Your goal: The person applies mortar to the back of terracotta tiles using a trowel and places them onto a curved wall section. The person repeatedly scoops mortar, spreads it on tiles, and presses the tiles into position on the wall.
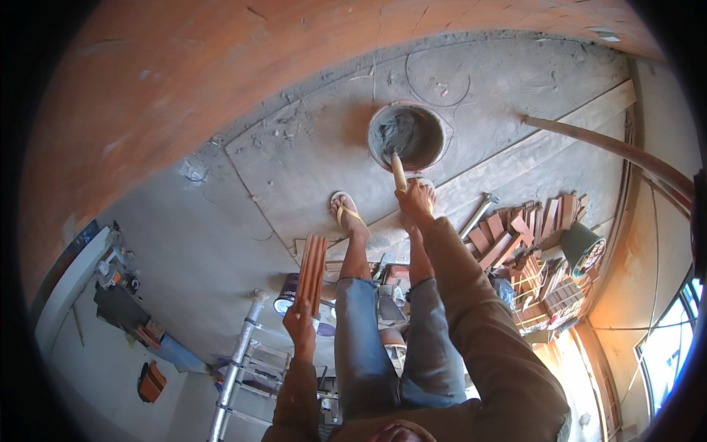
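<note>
My left hand is closed around the lower end of a ribbed, reddish-brown clay tile, held upright beside my left leg. My right hand grips the pale wooden handle of a trowel. The trowel's tip reaches into a round bucket on the floor just beyond my feet, and its blade is hidden in the grey mortar there. Wet mortar coats the bucket's inner wall.
A hammer lies by a heap of broken tile pieces and a dark green bucket at right. A plank crosses the floor. A metal ladder stands lower left; an orange wall curves ahead.
</note>
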Motion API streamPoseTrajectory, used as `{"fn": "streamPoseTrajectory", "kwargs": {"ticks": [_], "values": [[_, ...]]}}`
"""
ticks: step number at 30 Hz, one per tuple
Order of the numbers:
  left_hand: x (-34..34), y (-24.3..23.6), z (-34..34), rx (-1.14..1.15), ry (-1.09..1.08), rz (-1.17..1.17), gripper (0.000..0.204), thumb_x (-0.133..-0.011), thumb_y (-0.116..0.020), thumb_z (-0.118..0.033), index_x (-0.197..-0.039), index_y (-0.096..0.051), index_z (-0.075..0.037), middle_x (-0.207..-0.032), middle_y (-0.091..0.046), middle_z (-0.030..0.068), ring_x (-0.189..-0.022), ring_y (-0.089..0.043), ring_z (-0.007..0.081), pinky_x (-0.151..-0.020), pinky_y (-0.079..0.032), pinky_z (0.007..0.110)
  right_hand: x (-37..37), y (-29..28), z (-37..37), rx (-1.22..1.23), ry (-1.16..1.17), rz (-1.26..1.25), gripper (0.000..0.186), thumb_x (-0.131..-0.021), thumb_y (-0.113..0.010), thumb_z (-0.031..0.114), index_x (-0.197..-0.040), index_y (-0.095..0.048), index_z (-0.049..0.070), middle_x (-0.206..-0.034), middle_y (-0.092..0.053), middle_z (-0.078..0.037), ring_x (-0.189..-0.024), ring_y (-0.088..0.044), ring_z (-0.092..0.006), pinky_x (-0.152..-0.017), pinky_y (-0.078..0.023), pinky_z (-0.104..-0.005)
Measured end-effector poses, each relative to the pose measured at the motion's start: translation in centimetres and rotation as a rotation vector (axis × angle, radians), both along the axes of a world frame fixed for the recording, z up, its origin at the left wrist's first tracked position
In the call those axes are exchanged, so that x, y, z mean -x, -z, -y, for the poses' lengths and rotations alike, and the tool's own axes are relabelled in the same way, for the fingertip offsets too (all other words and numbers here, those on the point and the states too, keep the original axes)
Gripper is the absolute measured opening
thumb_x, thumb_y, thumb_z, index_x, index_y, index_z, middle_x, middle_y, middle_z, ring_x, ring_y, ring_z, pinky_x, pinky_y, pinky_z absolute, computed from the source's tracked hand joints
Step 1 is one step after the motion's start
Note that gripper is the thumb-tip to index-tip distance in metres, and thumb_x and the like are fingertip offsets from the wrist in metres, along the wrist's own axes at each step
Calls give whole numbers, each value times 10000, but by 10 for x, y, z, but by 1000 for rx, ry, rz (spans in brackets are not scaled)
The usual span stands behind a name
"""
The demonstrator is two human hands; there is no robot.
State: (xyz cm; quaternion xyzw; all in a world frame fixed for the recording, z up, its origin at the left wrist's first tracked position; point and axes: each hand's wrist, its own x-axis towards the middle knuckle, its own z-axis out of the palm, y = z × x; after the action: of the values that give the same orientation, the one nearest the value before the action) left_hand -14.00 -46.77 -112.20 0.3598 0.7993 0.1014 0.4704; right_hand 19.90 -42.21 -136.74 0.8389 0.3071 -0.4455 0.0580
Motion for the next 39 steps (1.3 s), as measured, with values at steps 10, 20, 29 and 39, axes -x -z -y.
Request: {"fn": "streamPoseTrajectory", "kwargs": {"ticks": [10,20,29,39], "values": [[54,40,51,227,-28,-72,451,-917,-658,-353,-945,-636,97,-828,-644,96,-794,-560,144,-715,-461,326,8,80,-59,92,512,-409,440,-900,-540,365,-1154,-618,14,-879,-692,-203,-893,-668,-409,-812,-498,-508],[64,36,31,191,-51,86,403,-931,-630,-328,-981,-634,72,-834,-628,90,-780,-557,169,-720,-460,349,-49,-13,-41,-28,-265,260,317,-944,-455,282,-1247,-547,293,-1264,-604,-139,-1103,-614,-378,-892,-492,-500],[117,38,27,79,-337,127,343,-964,-598,-265,-1058,-601,65,-980,-608,92,-891,-579,149,-780,-483,293,-46,23,-92,116,-369,263,270,-887,-516,314,-1082,-641,174,-1105,-682,-111,-1063,-636,-365,-889,-495,-480],[73,50,47,126,-594,191,375,-953,-615,-295,-1071,-578,59,-988,-614,121,-897,-636,195,-778,-536,324,-48,36,-76,123,-502,-21,389,-895,-566,472,-1161,-653,201,-1162,-654,-169,-1106,-604,-385,-902,-485,-469]]}}
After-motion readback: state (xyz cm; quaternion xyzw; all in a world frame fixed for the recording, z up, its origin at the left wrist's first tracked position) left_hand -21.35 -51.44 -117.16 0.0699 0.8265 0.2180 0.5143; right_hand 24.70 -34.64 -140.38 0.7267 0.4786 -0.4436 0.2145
